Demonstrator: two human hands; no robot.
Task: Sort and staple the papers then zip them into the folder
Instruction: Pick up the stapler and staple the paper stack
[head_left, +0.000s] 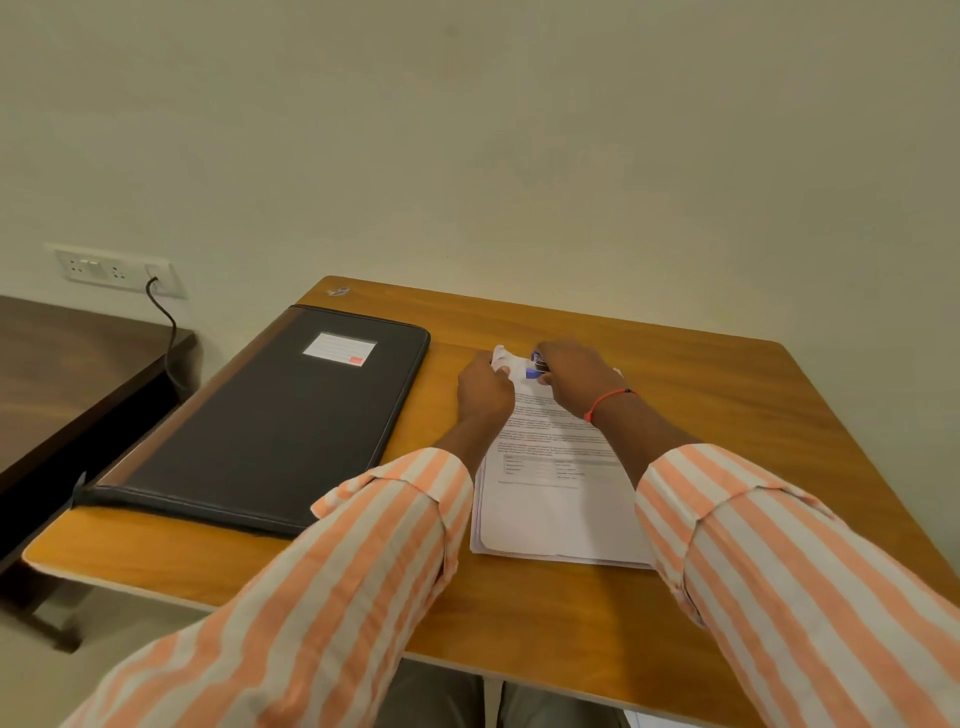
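A wooden surface (675, 395) stands against a plain wall. To its left is a darker table (62, 364), and above that a socket plate (111, 270) on the wall with a black cable (166, 332) hanging from it. A small scrap (338, 291) lies at the far left corner of the surface.

The black folder (270, 421) lies flat on the left half of the surface, closed as far as can be seen, with a white label (340, 348) on its cover. Its near right corner is hidden behind the left striped sleeve (332, 561). What is inside cannot be seen.

The papers (556, 478) lie in a stack just right of the folder, printed side up, edges slightly uneven at the near end. The right sleeve (779, 561) covers the stack's near right corner.

The left hand (485, 387) is curled at the far left corner of the papers, fingers pinching the lifted, curled corner. The right hand (576, 376), a red thread (605, 399) around its wrist, is closed around a blue stapler (536, 365) set at that same corner, just beside the left hand. Most of the stapler is hidden under the fingers, so whether it bites the sheets cannot be told.
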